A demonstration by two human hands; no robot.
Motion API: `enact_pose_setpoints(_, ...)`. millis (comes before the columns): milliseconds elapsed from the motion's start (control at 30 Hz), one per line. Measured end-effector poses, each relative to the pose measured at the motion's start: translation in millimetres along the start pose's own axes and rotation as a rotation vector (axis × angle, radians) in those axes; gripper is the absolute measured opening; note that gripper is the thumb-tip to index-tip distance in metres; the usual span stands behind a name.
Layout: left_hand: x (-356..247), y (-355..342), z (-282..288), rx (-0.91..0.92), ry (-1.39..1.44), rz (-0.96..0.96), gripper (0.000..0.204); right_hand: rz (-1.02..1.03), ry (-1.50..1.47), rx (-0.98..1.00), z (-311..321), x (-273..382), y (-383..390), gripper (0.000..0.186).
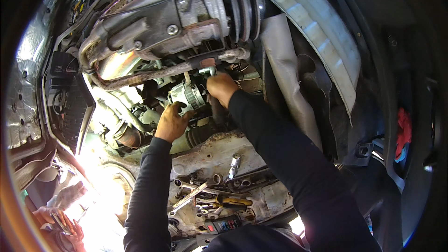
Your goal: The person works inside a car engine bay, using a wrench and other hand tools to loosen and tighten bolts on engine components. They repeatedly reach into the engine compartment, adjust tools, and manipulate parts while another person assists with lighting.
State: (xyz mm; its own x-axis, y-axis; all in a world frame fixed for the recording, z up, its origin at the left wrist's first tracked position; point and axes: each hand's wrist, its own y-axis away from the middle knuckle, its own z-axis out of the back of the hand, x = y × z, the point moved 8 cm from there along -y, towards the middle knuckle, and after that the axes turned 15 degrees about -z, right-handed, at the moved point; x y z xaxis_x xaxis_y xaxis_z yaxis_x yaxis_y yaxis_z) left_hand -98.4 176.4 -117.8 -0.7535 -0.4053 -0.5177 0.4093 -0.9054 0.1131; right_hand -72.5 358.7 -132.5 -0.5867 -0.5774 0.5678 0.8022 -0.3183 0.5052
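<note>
My left hand [171,123] curls its fingers and thumb against the lower side of a ribbed silver housing [185,95], which looks like an alternator. My right hand [221,88] is closed just to the right of that housing. From its top pokes the head of a chrome socket tool [206,71]; the rest of the tool is hidden by my fingers. Right above runs a rusty bent metal pipe [154,73], under a large grey metal casting [161,28] with bolts and ribbed pulleys at its right end.
On the dirty crossmember [200,154] nearest me lie several wrenches [193,196], yellow-handled pliers [233,201], a chrome socket [234,162] and a small red-and-black case [226,224]. Another person's hand [65,226] shows at lower left, beside strong glare. A red cloth [403,133] hangs far right.
</note>
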Motion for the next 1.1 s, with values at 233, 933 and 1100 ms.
enact_pose_setpoints(233, 10, 4, 2, -0.013, 0.069, 0.176, 0.033, -0.046, 0.406, 0.12, -40, -1, -62, 0.041)
enact_pose_setpoints(933, 51, 16, -5, -0.041, 0.078, 0.333, 0.03, -0.242, -0.625, 0.359, -39, -22, -70, 0.046)
enact_pose_setpoints(1100, 46, 10, -3, -0.08, 0.105, 0.299, 0.03, -0.22, -0.698, 0.473, -52, -25, -71, 0.045)
